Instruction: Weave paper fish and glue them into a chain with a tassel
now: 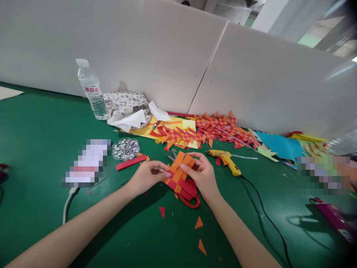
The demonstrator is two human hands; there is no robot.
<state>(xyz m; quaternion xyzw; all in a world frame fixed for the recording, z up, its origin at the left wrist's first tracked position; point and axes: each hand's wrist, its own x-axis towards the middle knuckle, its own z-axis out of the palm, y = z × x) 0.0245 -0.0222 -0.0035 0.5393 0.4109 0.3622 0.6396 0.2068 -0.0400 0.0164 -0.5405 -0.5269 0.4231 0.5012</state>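
My left hand point(147, 175) and my right hand point(202, 173) both pinch a woven piece of orange and red paper strips point(180, 175) held just above the green table point(41, 149). The left fingers grip its left edge; the right fingers grip its right edge near the top. Red-handled scissors point(191, 202) lie on the table under the piece, mostly hidden. A loose red paper strip point(131, 162) lies left of my left hand. A yellow glue gun point(226, 160) lies just right of my right hand, its black cord trailing toward me.
Several finished woven paper pieces point(212, 132) lie along the white partition wall. A water bottle point(92, 91), a patterned cloth pouch point(124, 104), a round box of googly eyes point(126, 148), coloured paper sheets point(281, 146) and small paper offcuts point(199, 222) are about.
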